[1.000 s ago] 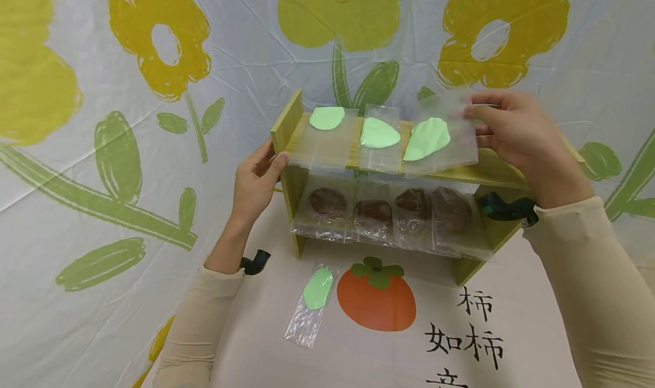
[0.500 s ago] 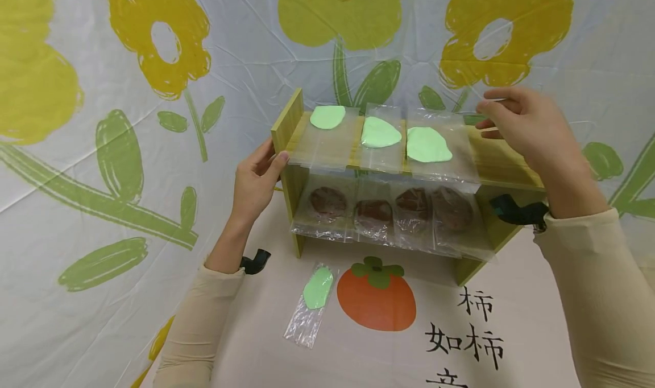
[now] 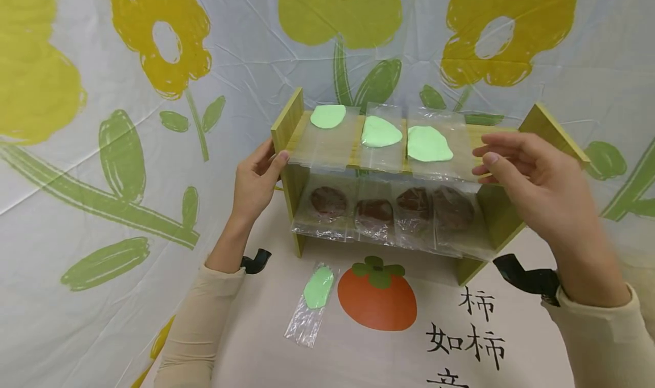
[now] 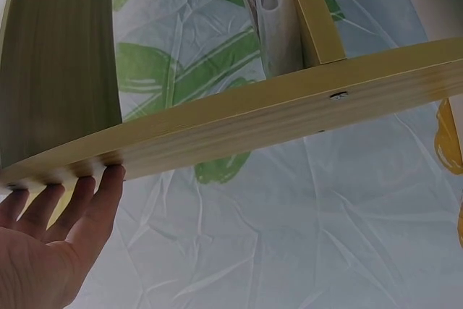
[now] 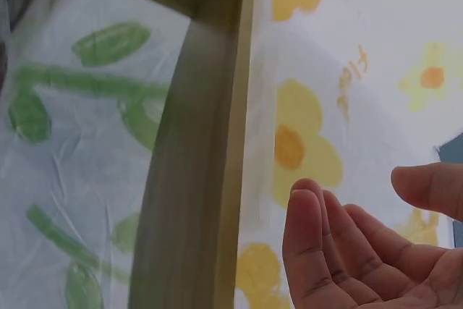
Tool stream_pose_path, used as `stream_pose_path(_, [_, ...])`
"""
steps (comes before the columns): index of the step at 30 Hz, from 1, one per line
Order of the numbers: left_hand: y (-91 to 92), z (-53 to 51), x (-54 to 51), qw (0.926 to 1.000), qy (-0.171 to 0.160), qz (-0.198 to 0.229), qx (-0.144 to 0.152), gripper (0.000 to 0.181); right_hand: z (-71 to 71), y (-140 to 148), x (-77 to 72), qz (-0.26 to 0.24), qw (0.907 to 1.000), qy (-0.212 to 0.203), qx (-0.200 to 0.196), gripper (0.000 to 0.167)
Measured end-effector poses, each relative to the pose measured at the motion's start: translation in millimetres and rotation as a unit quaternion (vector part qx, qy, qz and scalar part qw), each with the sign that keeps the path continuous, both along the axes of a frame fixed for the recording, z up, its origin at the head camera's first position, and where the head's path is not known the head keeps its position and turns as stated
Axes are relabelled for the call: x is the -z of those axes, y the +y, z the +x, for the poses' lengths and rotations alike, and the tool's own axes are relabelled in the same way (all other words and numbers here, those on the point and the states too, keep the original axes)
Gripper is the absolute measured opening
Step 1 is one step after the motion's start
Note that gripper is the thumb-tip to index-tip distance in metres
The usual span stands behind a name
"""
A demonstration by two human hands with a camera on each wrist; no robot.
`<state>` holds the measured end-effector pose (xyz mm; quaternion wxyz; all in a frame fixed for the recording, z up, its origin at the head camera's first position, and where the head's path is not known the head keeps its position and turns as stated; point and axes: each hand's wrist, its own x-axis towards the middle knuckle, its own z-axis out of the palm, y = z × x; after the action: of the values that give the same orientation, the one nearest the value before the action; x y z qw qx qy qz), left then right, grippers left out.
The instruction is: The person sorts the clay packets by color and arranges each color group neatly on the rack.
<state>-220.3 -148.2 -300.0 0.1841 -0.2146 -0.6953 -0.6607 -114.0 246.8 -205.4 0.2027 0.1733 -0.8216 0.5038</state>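
My left hand (image 3: 257, 180) holds the left side panel of a small two-tier wooden shelf (image 3: 286, 127), thumb at its front edge; in the left wrist view the fingertips (image 4: 113, 171) touch the panel. My right hand (image 3: 542, 177) is empty, fingers slightly bent, in front of the top tier's right end. On that tier lie three clear bags with light green flat pieces: a left bag (image 3: 328, 116), a middle bag (image 3: 380, 132) and a right bag (image 3: 428, 144). Several bags with dark brown round pieces (image 3: 328, 202) lie on the lower tier.
Another clear bag with a green piece (image 3: 318, 287) lies on the pale cloth before the shelf, beside a printed orange persimmon (image 3: 377, 297). Behind stands a white flower-printed curtain (image 3: 245, 52). The shelf's right side panel (image 3: 555, 132) rises beside my right hand.
My right hand has let go of the right green-piece bag, which now lies flat on the top tier. The hand has moved right, then down. My left hand stays on the shelf.
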Motion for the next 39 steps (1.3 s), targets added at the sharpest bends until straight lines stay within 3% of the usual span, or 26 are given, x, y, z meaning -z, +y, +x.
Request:
stream_pose_path(3, [1.4, 0.1, -0.7, 1.0, 0.005, 0.001, 0.003, 0.045, 14.0, -2.0, 17.7, -0.065, 0.9943, 0.015, -0.083, 0.034])
stream_pose_path(5, [2.0, 0.6, -1.3, 1.0, 0.007, 0.0, 0.002, 0.044, 22.3, -3.8, 30.5, -0.105, 0.9843, 0.013, -0.141, 0.037])
stream_pose_path(7, [2.1, 1.3, -1.7, 1.0, 0.006, -0.002, -0.001, 0.044, 29.7, -7.6, 42.9, -0.109, 0.98, 0.013, -0.166, 0.039])
stream_pose_path(14, [0.2, 1.0, 0.2, 1.0, 0.003, -0.004, -0.005, 0.045, 51.2, -27.0, 79.2, -0.006, 0.9922, -0.004, -0.124, 0.043])
stream_pose_path(21, [-0.5, 0.7, 1.4, 1.0, 0.002, -0.003, -0.009, 0.045, 54.3, -41.3, 115.2, -0.011, 0.9908, -0.035, -0.13, 0.044])
stream_pose_path(30, [-0.4, 1.0, 0.8, 1.0, 0.0, 0.001, -0.005, 0.045, 44.8, -68.4, 172.5, 0.035, 0.99, -0.063, -0.121, 0.035])
stream_pose_path(36, [0.1, 0.7, 0.6, 1.0, -0.005, 0.003, -0.004, 0.045, 31.4, -90.0, 222.2, 0.026, 0.9781, -0.158, -0.133, 0.026])
stream_pose_path(39, [1.0, 2.9, -2.6, 0.9999, -0.009, 0.003, -0.005, 0.046, 21.9, -99.4, 243.9, 0.033, 0.9737, -0.186, -0.127, 0.026])
